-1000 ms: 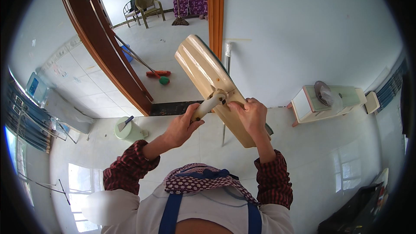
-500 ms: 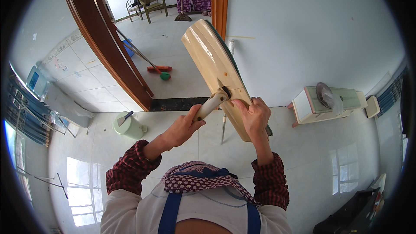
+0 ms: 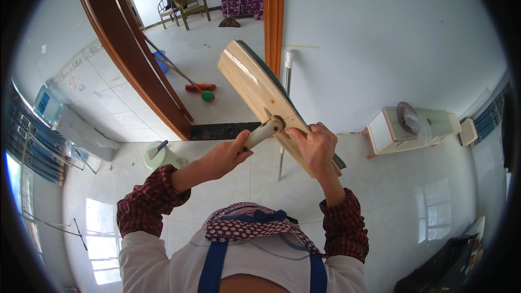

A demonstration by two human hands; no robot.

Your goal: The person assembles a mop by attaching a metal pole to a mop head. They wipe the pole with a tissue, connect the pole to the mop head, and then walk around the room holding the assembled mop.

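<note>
I hold a long cream flat board (image 3: 251, 82) with a dark green underside, tilted up and away to the left. A short cream handle (image 3: 261, 132) joins it at a round socket near its middle. My left hand (image 3: 223, 157) is wrapped around that handle from below. My right hand (image 3: 315, 145) grips the board's edge just right of the socket, fingers curled over it. Both sleeves are red-and-black checked.
A brown wooden door frame (image 3: 135, 59) stands ahead on the left, with a black mat (image 3: 222, 130) at its threshold. Brooms (image 3: 187, 78) lie beyond it. A pale green bin (image 3: 161, 155) sits left, a thin pole (image 3: 285, 81) leans on the wall, and a low cabinet (image 3: 412, 127) stands right.
The board has lifted slightly and swung a little more upright. Both hands have kept their grip at the handle and the socket.
</note>
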